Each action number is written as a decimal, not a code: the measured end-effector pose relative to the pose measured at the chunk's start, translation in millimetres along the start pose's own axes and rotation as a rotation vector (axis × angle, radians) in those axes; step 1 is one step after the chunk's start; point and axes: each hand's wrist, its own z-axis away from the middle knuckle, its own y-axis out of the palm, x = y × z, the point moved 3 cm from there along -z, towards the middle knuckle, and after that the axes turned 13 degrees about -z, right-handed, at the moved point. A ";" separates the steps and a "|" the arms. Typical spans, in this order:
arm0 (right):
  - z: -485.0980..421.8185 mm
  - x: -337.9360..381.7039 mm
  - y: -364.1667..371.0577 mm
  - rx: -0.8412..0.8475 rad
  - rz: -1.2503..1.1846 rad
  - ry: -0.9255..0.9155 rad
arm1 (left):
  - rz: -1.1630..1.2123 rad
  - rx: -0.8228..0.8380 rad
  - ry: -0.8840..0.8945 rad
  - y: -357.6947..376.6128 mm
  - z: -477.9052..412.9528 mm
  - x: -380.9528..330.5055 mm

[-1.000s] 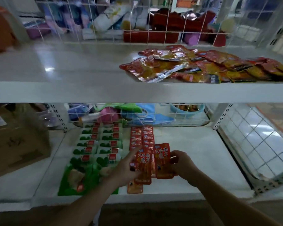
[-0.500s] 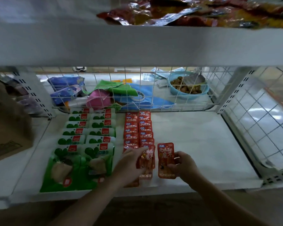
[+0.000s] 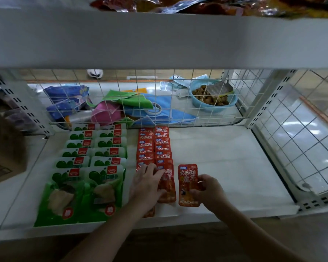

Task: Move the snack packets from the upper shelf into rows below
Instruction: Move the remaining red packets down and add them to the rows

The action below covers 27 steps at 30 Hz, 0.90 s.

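Two rows of small red snack packets [image 3: 153,146] run front to back on the white lower shelf [image 3: 225,167]. My left hand [image 3: 147,183] lies flat with straight fingers on the front packets of those rows, partly covering them. My right hand [image 3: 206,190] pinches one red packet [image 3: 187,183] by its right edge, just right of the rows and near the shelf's front. A pile of shiny red and orange packets [image 3: 206,5] rests on the upper shelf [image 3: 159,40], mostly cut off by the frame's top.
Two rows of green and white packets [image 3: 95,154] fill the lower shelf's left part. A wire grid [image 3: 159,99] closes the back, with cloths and a blue bowl [image 3: 212,99] behind it. A wire side panel [image 3: 299,140] stands at the right, a cardboard box [image 3: 2,157] at the left.
The view has dropped from the upper shelf to the lower one. My left hand has gone from holding packets up to lying flat on the rows. My right hand's packet has lowered toward the shelf.
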 end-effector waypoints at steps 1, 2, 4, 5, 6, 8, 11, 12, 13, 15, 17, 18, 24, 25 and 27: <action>-0.9 0.0 0.4 0.004 0.013 -0.008 | -0.002 0.004 -0.003 1.2 0.0 0.3; -1.9 -0.3 1.0 0.008 0.027 -0.016 | 0.000 0.011 -0.002 2.6 0.1 1.0; -3.6 -0.2 2.4 0.004 0.047 -0.028 | 0.005 0.019 0.008 5.2 0.8 2.6; -4.2 0.1 3.6 0.003 0.050 -0.035 | 0.009 0.020 0.015 6.7 1.1 3.4; -4.6 0.6 5.5 0.006 0.048 -0.040 | 0.015 0.021 0.021 7.7 1.5 4.1; -4.6 1.2 9.9 0.005 0.050 -0.048 | 0.025 0.020 0.028 8.7 1.8 4.4; -5.0 0.9 19.9 -0.002 0.063 -0.055 | 0.099 -0.025 0.012 4.9 3.8 6.2; -5.0 1.0 24.2 0.004 0.068 -0.056 | 0.132 -0.056 0.002 2.1 4.9 8.1; -4.9 0.8 28.7 0.011 0.070 -0.057 | 0.160 -0.085 -0.011 -0.7 6.0 10.6; -4.1 0.1 38.5 0.032 0.071 -0.058 | 0.214 -0.131 -0.053 -5.4 8.2 18.6; -2.0 -0.8 48.0 0.052 0.079 -0.059 | 0.250 -0.157 -0.084 -9.0 10.1 27.7; -1.3 -2.0 52.2 0.059 0.090 -0.061 | 0.255 -0.169 -0.087 -10.0 11.0 31.7; 4.9 -11.0 65.2 0.066 0.217 -0.117 | 0.229 -0.201 -0.087 -10.9 16.3 46.3; 6.3 -11.5 65.8 0.047 0.228 -0.138 | 0.228 -0.199 -0.080 -10.2 17.1 47.2; 8.9 -10.9 66.6 0.005 0.249 -0.176 | 0.224 -0.192 -0.074 -9.2 18.6 48.4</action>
